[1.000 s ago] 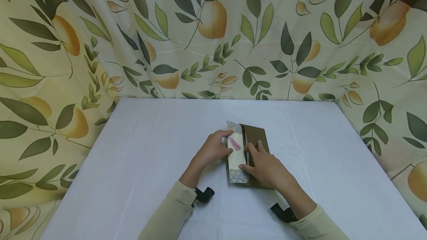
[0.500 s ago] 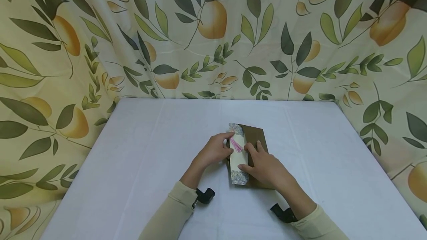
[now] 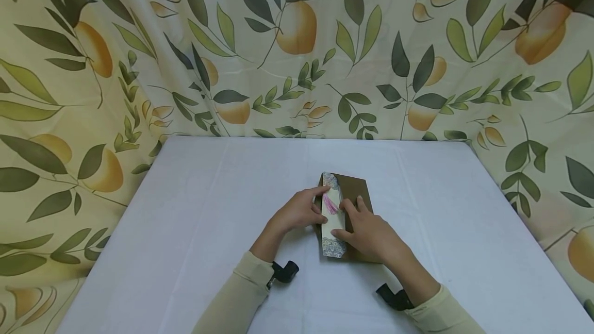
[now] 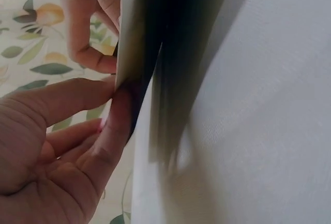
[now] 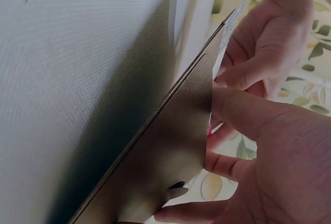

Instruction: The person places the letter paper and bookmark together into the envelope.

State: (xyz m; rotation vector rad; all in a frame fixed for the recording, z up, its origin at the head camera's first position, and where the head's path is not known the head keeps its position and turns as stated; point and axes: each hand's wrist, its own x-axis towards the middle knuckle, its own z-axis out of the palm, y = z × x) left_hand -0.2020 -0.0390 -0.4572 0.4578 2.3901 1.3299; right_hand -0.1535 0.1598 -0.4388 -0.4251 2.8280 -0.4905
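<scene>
A cream card strip [image 3: 333, 226] with grey lace-patterned ends and a pink tassel [image 3: 330, 203] lies lengthwise over a brown card folder [image 3: 352, 184]. My left hand [image 3: 301, 207] pinches the strip's left edge; in the left wrist view its thumb and finger [image 4: 120, 113] meet on that edge. My right hand [image 3: 368, 228] rests on the front, thumb on the strip's lower part, another fingertip near the strip's right edge and one finger over the brown part. From the right wrist view the brown folder [image 5: 170, 131] stands tilted off the cloth, and the right fingertips are partly hidden behind its edge.
A white cloth [image 3: 223, 195] covers the table under both hands. Behind and at both sides hangs a curtain [image 3: 297, 81] printed with leaves and orange fruit. Each wrist carries a black camera mount [image 3: 284, 272].
The left hand and the strip have shifted slightly right, and more of the brown folder shows along the strip's left side. My right hand has hardly moved.
</scene>
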